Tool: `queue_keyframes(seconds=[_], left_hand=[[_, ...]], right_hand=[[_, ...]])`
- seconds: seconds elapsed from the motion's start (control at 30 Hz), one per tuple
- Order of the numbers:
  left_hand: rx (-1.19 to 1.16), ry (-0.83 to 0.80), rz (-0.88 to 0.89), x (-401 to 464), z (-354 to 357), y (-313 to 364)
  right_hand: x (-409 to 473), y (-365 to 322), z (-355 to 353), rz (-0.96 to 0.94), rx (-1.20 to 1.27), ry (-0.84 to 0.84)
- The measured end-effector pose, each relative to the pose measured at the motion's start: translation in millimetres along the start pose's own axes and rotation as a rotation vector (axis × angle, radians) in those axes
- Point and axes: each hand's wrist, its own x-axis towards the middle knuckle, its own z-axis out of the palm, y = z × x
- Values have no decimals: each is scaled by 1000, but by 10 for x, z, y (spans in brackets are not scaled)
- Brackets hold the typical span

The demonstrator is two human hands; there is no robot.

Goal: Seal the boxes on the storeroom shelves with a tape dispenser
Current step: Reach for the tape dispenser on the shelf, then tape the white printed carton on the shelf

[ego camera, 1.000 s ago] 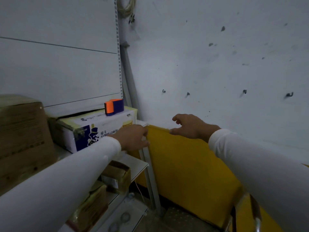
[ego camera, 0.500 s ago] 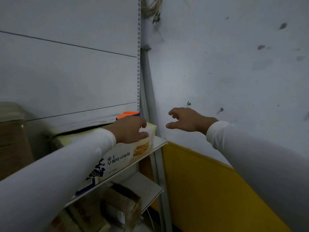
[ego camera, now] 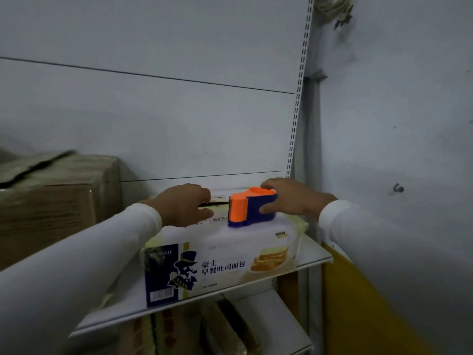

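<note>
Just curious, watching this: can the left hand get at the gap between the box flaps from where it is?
Probably yes: the left hand already rests on the printed box, fingertips at the flap gap, nothing between them.

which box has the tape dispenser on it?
The white printed bread box on the shelf's right end: the orange-and-blue tape dispenser sits on its top. The plain brown carton at left carries nothing.

Left hand (ego camera: 183, 204) rests flat; right hand (ego camera: 288, 198) grips.
</note>
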Motion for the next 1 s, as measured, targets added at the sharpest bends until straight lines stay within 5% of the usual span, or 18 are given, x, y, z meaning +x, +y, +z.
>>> queue_keyframes(seconds=[0.6, 1.0], left_hand=[[-37, -35, -244, -477, 143, 14], [-91, -17, -229, -507, 147, -10]], right_hand=[[435, 233, 193, -237, -218, -243], [97, 292, 215, -223, 40, -155]])
